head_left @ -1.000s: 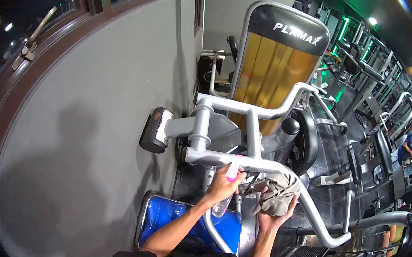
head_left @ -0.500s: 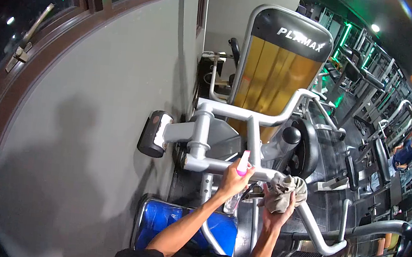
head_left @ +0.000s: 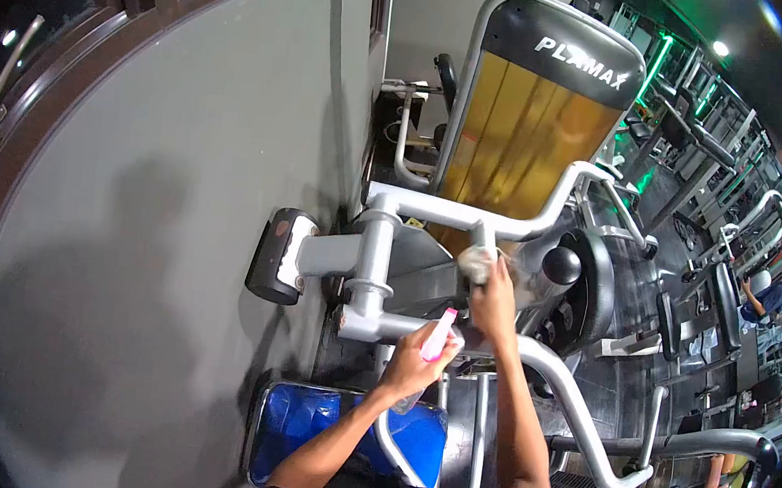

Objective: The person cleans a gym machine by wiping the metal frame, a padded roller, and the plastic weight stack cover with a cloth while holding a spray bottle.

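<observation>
My left hand [head_left: 412, 366] grips a clear spray bottle with a pink head [head_left: 438, 334], held just below the grey lower bar of the gym machine [head_left: 380, 262]. My right hand [head_left: 494, 303] reaches forward and presses a grey cloth [head_left: 475, 262] against the machine's upright grey bar, under the curved handle frame [head_left: 545, 212]. Most of the cloth is hidden under my fingers. The machine's yellow weight-stack cover marked PLAMAX [head_left: 535, 117] stands behind the frame.
A grey wall [head_left: 158, 222] with a brown window frame runs along the left. A blue seat pad [head_left: 308, 420] lies below my arms. A black roller pad [head_left: 270, 253] sticks out toward the wall. More machines and another person [head_left: 762, 297] fill the right.
My right hand has moved up and forward with the cloth, from the lower bent bar to the upright bar. My left hand with the bottle dropped slightly lower and left.
</observation>
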`<action>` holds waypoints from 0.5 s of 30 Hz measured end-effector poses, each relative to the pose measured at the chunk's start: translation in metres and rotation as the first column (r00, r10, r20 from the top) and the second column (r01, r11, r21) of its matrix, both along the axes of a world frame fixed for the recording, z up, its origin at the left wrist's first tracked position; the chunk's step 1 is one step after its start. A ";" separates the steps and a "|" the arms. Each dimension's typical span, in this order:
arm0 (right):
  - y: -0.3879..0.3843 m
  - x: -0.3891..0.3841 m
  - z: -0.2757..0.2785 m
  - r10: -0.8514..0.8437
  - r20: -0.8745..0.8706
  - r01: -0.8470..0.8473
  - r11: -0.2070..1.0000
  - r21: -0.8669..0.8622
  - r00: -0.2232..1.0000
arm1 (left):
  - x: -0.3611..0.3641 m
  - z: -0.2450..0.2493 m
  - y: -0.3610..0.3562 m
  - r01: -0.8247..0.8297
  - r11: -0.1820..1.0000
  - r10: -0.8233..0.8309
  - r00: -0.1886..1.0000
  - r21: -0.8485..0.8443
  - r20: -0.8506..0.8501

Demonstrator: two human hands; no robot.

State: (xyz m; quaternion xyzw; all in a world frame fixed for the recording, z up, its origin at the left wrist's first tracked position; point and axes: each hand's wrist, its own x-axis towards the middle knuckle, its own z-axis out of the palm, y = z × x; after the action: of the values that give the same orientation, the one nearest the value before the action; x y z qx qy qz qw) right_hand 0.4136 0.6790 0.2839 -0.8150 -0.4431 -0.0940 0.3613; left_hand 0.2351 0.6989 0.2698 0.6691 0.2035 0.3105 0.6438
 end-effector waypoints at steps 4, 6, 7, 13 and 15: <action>0.034 0.027 -0.007 -0.004 0.047 0.014 0.973 -0.230 0.999 | 0.003 -0.004 -0.001 0.045 0.992 -0.046 0.999 -0.114 -0.001; 0.057 0.048 -0.006 -0.053 -0.022 0.050 0.992 -0.113 0.998 | 0.002 -0.005 -0.001 0.049 0.995 -0.050 0.999 -0.085 -0.011; 0.067 0.052 -0.007 -0.090 -0.003 0.090 0.996 -0.012 0.996 | 0.001 -0.004 0.000 0.043 0.998 -0.044 0.999 -0.046 -0.019; 0.041 0.058 0.009 0.359 0.172 -0.285 0.894 -0.346 0.917 | -0.001 -0.003 0.000 0.029 0.993 -0.028 0.999 -0.114 0.017; 0.008 0.038 0.029 0.422 0.029 -0.357 0.799 -0.483 0.906 | -0.001 -0.002 0.000 0.044 0.990 -0.040 0.999 -0.136 0.034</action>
State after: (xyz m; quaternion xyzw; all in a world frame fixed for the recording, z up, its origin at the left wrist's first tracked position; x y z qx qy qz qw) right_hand 0.4515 0.6872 0.3125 -0.7605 -0.6341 0.0368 0.1349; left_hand 0.2338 0.6992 0.2673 0.6228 0.2001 0.2924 0.6976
